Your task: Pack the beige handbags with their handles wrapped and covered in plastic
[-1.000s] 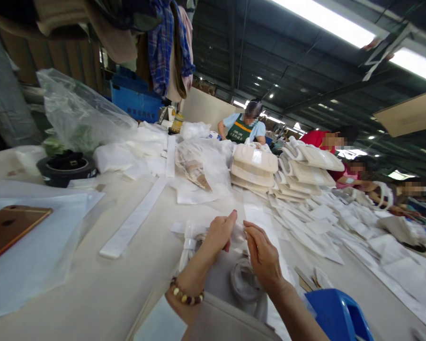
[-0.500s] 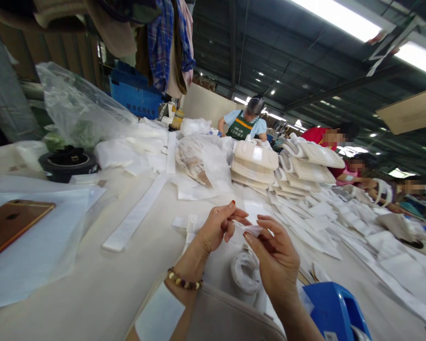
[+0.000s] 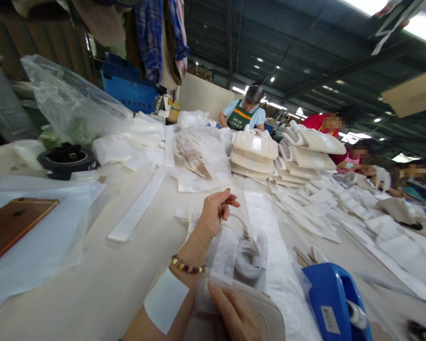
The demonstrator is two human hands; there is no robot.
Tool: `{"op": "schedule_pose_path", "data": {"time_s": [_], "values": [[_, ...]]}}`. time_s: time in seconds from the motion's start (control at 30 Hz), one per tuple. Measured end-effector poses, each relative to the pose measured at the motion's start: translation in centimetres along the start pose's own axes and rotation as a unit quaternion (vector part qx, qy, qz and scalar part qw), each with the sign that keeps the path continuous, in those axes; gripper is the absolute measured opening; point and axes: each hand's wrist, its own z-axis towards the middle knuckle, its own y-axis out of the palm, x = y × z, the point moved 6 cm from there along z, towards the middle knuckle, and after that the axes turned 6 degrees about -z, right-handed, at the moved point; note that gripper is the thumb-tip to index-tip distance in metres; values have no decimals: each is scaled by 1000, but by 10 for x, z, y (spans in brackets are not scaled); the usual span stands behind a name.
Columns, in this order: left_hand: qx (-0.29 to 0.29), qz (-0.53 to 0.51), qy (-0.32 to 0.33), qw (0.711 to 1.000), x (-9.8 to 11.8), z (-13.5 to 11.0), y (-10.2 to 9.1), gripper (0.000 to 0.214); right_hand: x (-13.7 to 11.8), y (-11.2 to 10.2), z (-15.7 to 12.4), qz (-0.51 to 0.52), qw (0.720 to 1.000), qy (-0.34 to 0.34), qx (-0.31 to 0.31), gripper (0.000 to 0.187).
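My left hand (image 3: 218, 210) hovers over the table with its fingers loosely bent and apart; I see nothing in it. A beaded bracelet (image 3: 188, 266) circles that wrist, and a pale rectangular patch (image 3: 166, 300) lies on the forearm. My right hand (image 3: 236, 310) rests on a beige bag (image 3: 271, 312), fingers stretched out and slightly blurred. Beside its fingertips a pale translucent patch shows on the bag, smeared by motion. Just beyond the bag lie a coiled strap in clear wrap (image 3: 247, 259) and a translucent white sheet (image 3: 223, 253).
On the right stands a blue tape dispenser (image 3: 335, 298). Stacked beige bag pieces (image 3: 253, 156) and white strips (image 3: 312, 213) lie farther back. A phone (image 3: 16, 222) and a black tape roll (image 3: 67, 161) sit on the left. Several co-workers, one in a green apron (image 3: 239, 116), are behind.
My right hand has come down from beside the left hand onto the bag. The small clear piece between both hands no longer shows there. My left hand has risen slightly, its fingers looser.
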Motion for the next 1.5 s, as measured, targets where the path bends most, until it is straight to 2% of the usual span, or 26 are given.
{"op": "schedule_pose_path", "data": {"time_s": [0.13,0.2,0.27,0.4,0.53,0.6,0.63,0.7,0.77,0.8,0.87,1.07,1.27,1.4,1.5], "values": [[-5,42,-1,999,-5,-2,4,40,6,-7,-4,62,996,55,29,82],[-12,74,8,997,-8,-3,7,39,3,-10,-4,111,992,40,34,85],[-20,114,23,993,-9,-3,12,38,-3,-12,-2,156,987,11,35,76],[-53,223,64,971,4,-16,23,33,-7,-13,3,153,988,11,26,36],[-131,374,96,913,20,-68,19,18,-14,-15,0,107,992,-44,42,31],[-193,451,112,864,19,-103,7,15,-20,-16,-3,81,992,-82,56,26],[-238,494,125,827,15,-121,1,19,-22,-17,-4,70,991,-101,60,24],[-333,609,194,693,3,-155,-10,31,-28,-18,-5,54,988,-133,64,25],[-377,681,253,575,-8,-177,-21,36,-33,-20,-4,44,984,-158,63,30],[-383,698,269,542,-11,-183,-25,36,-35,-21,-4,40,983,-168,61,32],[-392,714,284,506,-15,-188,-30,36,-38,-23,-4,35,982,-178,53,37],[-415,716,304,472,-17,-191,-34,41,-42,-21,-5,21,981,-188,51,39],[-435,716,294,460,-17,-191,-34,42,-45,-12,-12,8,988,-153,34,32],[-447,712,285,459,-13,-191,-31,37,-53,-22,-21,34,991,-130,24,24],[-456,708,268,468,-11,-191,-32,37,-56,-37,-40,52,994,-92,19,22]]}}
